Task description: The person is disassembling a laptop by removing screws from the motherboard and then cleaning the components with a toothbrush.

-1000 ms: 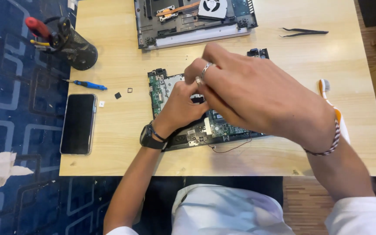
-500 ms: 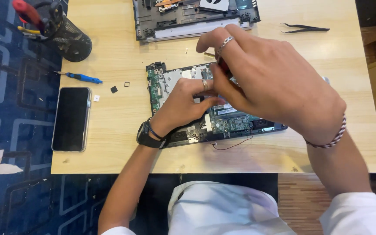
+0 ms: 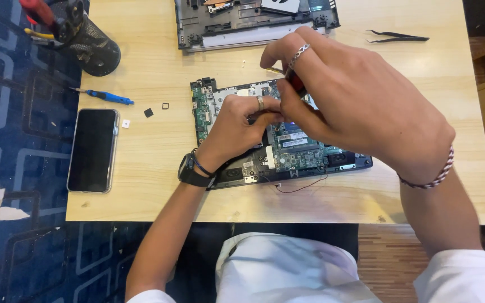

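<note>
A green laptop circuit board (image 3: 293,154) lies in a black frame in the middle of the wooden table (image 3: 152,163). My left hand (image 3: 237,126), with a ring and a black wristwatch, rests on the board with its fingers curled around a small dark part. My right hand (image 3: 360,106), with a ring and a braided bracelet, hovers over the board and grips a dark red-handled tool (image 3: 294,83) pointed down at it. The tool's tip and much of the board are hidden under my hands.
An opened grey laptop chassis (image 3: 254,22) lies at the far edge. Black tweezers (image 3: 397,37) sit at the far right. A black phone (image 3: 92,150), a blue screwdriver (image 3: 108,97), small loose parts (image 3: 149,113) and a mesh tool cup (image 3: 85,42) are at the left.
My right hand has lifted and shifted toward the far side of the board, turning the tool upright. My left hand has stayed on the board.
</note>
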